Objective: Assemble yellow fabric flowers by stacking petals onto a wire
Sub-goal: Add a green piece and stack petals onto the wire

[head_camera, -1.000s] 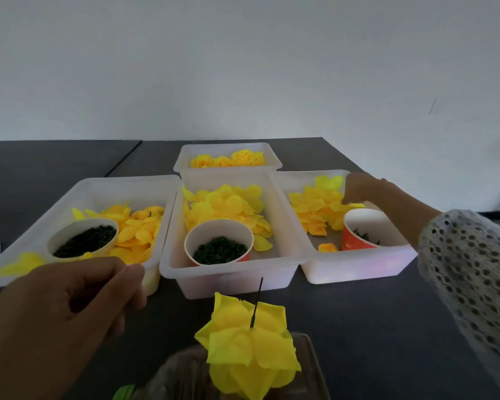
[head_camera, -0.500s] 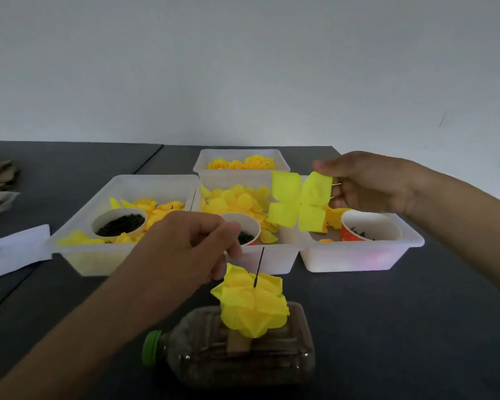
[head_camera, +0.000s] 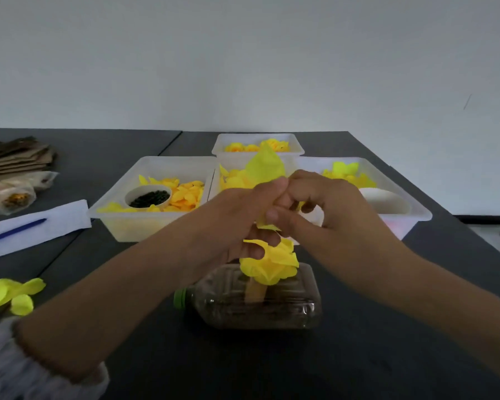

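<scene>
A half-built yellow fabric flower (head_camera: 272, 262) stands on a wire above a clear plastic bottle (head_camera: 257, 301) that lies on its side. Directly over the flower, my left hand (head_camera: 243, 217) and my right hand (head_camera: 321, 209) meet, and together they pinch a yellow petal piece (head_camera: 264, 168) whose upper lobe sticks up above my fingers. The wire tip is hidden behind my hands. Loose yellow petals fill the left tray (head_camera: 156, 223), the middle tray (head_camera: 215, 180) and the right tray (head_camera: 410, 197).
A fourth tray (head_camera: 257, 137) with yellow flowers sits at the back. A white cup (head_camera: 148, 196) of dark bits stands in the left tray, another cup (head_camera: 384, 200) in the right. A paper with a blue pen (head_camera: 15, 230), cardboard (head_camera: 15, 154) and loose petals (head_camera: 9, 293) lie left.
My right hand brought the petal piece from over the right tray down to the flower. My left hand rose to meet it and took hold of the petal too.
</scene>
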`<state>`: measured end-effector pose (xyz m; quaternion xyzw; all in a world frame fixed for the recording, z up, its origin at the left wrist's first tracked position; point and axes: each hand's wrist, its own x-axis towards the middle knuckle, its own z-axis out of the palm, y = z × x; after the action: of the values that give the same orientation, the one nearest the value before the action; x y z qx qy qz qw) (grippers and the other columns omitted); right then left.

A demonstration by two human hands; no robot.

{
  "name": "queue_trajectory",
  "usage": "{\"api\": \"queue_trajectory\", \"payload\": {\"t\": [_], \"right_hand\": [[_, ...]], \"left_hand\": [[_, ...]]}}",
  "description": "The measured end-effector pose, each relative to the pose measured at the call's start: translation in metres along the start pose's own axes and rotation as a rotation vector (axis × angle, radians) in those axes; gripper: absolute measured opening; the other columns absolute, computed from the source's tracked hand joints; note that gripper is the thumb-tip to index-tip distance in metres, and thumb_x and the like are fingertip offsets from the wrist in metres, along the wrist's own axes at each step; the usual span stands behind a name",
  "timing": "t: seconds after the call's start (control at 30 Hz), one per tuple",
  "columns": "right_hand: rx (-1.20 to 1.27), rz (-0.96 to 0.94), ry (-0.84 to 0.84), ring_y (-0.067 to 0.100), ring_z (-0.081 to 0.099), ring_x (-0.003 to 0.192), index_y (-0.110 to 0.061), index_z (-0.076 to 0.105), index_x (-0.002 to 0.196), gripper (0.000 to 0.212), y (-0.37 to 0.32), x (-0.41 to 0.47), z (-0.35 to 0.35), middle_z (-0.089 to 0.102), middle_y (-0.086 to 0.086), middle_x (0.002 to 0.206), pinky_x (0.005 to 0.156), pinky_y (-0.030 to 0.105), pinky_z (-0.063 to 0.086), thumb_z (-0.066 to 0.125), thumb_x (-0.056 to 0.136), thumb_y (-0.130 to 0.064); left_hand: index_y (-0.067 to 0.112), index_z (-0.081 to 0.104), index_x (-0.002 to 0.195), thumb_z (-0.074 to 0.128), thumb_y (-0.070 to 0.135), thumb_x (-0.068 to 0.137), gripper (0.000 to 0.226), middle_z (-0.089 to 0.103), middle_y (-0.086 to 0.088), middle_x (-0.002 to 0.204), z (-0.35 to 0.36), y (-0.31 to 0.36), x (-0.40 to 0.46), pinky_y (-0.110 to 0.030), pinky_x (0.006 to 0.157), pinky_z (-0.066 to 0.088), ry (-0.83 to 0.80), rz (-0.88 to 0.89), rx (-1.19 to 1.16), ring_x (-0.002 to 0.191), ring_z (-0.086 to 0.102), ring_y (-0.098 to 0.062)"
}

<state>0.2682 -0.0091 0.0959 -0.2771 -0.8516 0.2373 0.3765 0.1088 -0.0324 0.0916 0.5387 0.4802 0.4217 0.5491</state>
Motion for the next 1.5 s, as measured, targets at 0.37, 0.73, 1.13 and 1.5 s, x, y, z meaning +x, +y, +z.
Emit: {"api": "queue_trajectory", "payload": {"t": [0.37,0.73,1.13,1.5], "right_hand": [[0.193,0.099,0.151,0.011,0.048,0.062,-0.021,0.065,0.096,0.007,0.026,0.026,-0.023,0.058,-0.013,0.079,0.057,0.017,0.040,0.059,0.095,-0.019],[0.430,0.382,-0.148,0.013,0.031,0.044,-0.003,0.049,0.069,0.035,0.064,0.038,-0.008,0.044,0.001,0.055,0.042,0.019,0.024,0.048,0.100,-0.021],[0.579,0.584,-0.170,0.013,0.037,0.043,-0.019,0.065,0.065,0.038,0.095,0.030,-0.001,0.055,0.002,0.061,0.040,0.021,0.032,0.051,0.098,-0.031],[0.487,0.579,-0.220,0.013,0.030,0.045,-0.010,0.047,0.070,0.036,0.108,0.027,0.002,0.038,0.000,0.054,0.042,0.021,0.027,0.047,0.100,-0.029]], "left_hand": [[0.020,0.072,0.071,0.046,0.023,0.102,0.041,0.056,0.000,0.062,-0.017,-0.009,0.010,-0.020,0.048,0.036,0.047,0.079,0.128,0.050,0.041,-0.010],[0.022,0.066,0.081,0.058,0.064,0.083,0.042,0.051,0.000,0.062,-0.035,-0.015,0.015,-0.018,0.042,0.032,-0.050,-0.119,0.144,0.047,0.038,-0.009],[0.024,0.055,0.054,0.051,0.040,0.096,0.045,0.043,0.006,0.051,-0.042,-0.040,0.021,-0.016,0.041,0.026,0.055,-0.058,0.339,0.043,0.030,-0.008],[0.028,0.057,0.050,0.044,0.063,0.078,0.047,0.042,0.007,0.047,-0.050,-0.041,0.025,-0.021,0.049,0.032,0.038,-0.033,0.439,0.056,0.038,-0.019]]}}
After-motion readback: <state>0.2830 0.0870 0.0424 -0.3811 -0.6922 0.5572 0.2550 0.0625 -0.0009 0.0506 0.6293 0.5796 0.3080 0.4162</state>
